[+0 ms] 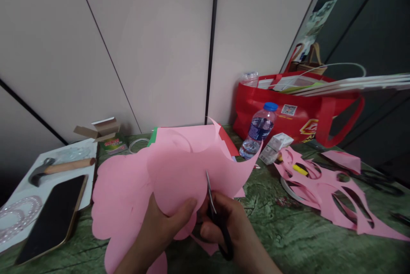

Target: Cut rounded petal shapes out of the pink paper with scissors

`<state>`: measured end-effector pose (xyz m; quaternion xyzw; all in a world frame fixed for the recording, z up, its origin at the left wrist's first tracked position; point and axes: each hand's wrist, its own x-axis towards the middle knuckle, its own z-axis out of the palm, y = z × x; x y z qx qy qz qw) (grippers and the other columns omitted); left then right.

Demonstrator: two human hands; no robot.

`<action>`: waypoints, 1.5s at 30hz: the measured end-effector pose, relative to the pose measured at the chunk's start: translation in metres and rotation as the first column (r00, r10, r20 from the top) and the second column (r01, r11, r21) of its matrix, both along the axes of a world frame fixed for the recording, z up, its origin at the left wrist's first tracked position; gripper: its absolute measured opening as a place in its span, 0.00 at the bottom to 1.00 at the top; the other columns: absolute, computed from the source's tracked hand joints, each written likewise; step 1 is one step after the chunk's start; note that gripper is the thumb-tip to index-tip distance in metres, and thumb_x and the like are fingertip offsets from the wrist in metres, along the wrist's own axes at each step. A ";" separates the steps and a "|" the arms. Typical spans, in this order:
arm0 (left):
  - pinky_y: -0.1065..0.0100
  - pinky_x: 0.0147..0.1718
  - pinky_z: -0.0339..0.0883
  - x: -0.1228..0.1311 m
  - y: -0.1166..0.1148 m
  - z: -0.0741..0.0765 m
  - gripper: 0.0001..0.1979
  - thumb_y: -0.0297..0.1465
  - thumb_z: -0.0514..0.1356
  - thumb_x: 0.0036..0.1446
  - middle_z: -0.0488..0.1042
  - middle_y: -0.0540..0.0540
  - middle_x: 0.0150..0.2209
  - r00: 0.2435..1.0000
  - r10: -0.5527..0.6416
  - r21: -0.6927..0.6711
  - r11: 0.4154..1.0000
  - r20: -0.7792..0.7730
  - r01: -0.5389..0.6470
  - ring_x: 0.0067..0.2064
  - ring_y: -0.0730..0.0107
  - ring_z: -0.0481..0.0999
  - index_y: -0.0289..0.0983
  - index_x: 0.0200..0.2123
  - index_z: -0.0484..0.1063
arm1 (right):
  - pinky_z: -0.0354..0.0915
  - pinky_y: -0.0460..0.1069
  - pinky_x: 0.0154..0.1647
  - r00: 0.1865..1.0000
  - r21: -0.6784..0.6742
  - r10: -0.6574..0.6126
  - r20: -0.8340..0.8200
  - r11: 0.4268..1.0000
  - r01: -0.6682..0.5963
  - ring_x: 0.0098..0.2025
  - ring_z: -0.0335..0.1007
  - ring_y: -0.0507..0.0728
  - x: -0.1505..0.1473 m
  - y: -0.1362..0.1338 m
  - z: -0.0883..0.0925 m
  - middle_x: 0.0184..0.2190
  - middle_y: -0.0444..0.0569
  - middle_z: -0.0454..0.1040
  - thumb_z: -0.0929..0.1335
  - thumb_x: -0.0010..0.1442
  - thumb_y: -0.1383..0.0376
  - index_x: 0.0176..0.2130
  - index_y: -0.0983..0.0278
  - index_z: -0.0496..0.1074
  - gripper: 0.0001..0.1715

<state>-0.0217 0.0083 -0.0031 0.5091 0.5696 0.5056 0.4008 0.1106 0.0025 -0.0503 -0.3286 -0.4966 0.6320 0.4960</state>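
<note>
My left hand (166, 227) pinches the lower edge of a pink paper sheet (182, 173), thumb on top. My right hand (229, 218) is closed round the black handles of a pair of scissors (221, 222). The scissors' blades are at the paper, one in front of it and pointing up along a rounded edge. At the sheet's right, a curved strip of the paper sticks out to a point. Beneath and left of my left hand lie large pink scalloped paper shapes (118, 188).
A hammer (60, 167), a phone (53, 218) and clear beads (19, 218) are at the left. A small box (112, 141) stands behind. Rightward are a water bottle (259, 131), a red bag (278, 107), a white box (275, 148) and pink paper scraps (326, 192).
</note>
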 end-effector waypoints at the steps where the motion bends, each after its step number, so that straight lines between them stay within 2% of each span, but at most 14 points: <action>1: 0.62 0.33 0.70 0.000 0.000 0.000 0.13 0.37 0.63 0.39 0.78 0.46 0.29 1.000 0.005 0.003 1.000 -0.001 -0.005 0.33 0.59 0.76 0.36 0.29 0.70 | 0.45 0.44 0.17 1.000 -0.005 -0.002 -0.001 1.000 0.002 0.17 0.48 0.48 0.000 0.000 0.000 0.15 0.36 0.57 0.74 0.39 0.52 0.25 0.62 0.63 0.23; 8: 0.61 0.32 0.70 -0.001 0.000 -0.002 0.13 0.37 0.63 0.39 0.78 0.45 0.30 1.000 0.018 0.004 1.000 -0.015 -0.018 0.34 0.57 0.76 0.36 0.29 0.70 | 0.46 0.43 0.16 1.000 -0.024 -0.008 -0.015 1.000 0.007 0.17 0.47 0.46 -0.001 -0.002 0.007 0.16 0.37 0.59 0.74 0.38 0.48 0.24 0.64 0.63 0.26; 14: 0.61 0.33 0.71 -0.001 0.001 0.001 0.12 0.36 0.62 0.39 0.78 0.45 0.31 0.999 0.039 0.029 0.999 -0.018 -0.039 0.34 0.58 0.77 0.37 0.28 0.69 | 0.46 0.43 0.16 0.999 -0.041 0.010 -0.036 0.999 -0.011 0.16 0.47 0.46 -0.001 -0.001 0.002 0.15 0.36 0.58 0.75 0.38 0.50 0.25 0.63 0.63 0.25; 25: 0.67 0.28 0.71 0.000 0.001 0.002 0.09 0.35 0.61 0.40 0.79 0.47 0.28 0.999 0.029 0.037 0.999 0.032 -0.031 0.32 0.60 0.77 0.36 0.26 0.71 | 0.47 0.43 0.15 0.999 -0.078 -0.028 0.038 0.997 0.031 0.15 0.49 0.46 0.000 -0.003 0.008 0.14 0.36 0.59 0.75 0.36 0.52 0.23 0.64 0.62 0.25; 30: 0.69 0.26 0.70 -0.002 0.003 0.001 0.09 0.34 0.62 0.40 0.76 0.50 0.22 0.996 0.011 0.038 0.999 0.084 -0.014 0.29 0.63 0.76 0.36 0.26 0.72 | 0.49 0.43 0.15 0.998 -0.065 -0.003 0.058 0.998 0.007 0.14 0.51 0.47 0.000 -0.003 0.006 0.13 0.36 0.60 0.75 0.38 0.53 0.25 0.63 0.62 0.23; 35: 0.70 0.22 0.66 -0.001 0.004 0.001 0.08 0.35 0.62 0.39 0.75 0.50 0.21 0.996 0.022 0.043 0.999 0.089 -0.026 0.25 0.67 0.72 0.35 0.23 0.72 | 0.48 0.42 0.14 0.992 -0.083 -0.047 0.113 0.995 0.057 0.14 0.50 0.46 -0.001 -0.002 0.007 0.12 0.37 0.58 0.75 0.34 0.53 0.22 0.64 0.62 0.24; 42: 0.73 0.17 0.60 -0.005 0.006 -0.005 0.08 0.34 0.63 0.40 0.71 0.53 0.16 0.991 0.023 0.035 0.999 0.135 -0.028 0.20 0.73 0.67 0.35 0.20 0.71 | 0.50 0.42 0.13 0.992 -0.059 -0.062 0.113 0.996 0.069 0.13 0.53 0.47 0.000 0.000 0.006 0.12 0.37 0.58 0.73 0.38 0.53 0.23 0.64 0.63 0.21; 45: 0.73 0.17 0.60 -0.005 0.007 -0.004 0.11 0.35 0.61 0.44 0.67 0.53 0.13 0.991 -0.059 0.060 0.997 0.116 0.053 0.17 0.74 0.66 0.36 0.15 0.68 | 0.50 0.41 0.13 0.997 -0.028 -0.058 0.057 0.998 0.060 0.14 0.54 0.46 -0.001 -0.001 0.005 0.13 0.37 0.60 0.73 0.40 0.56 0.23 0.64 0.63 0.19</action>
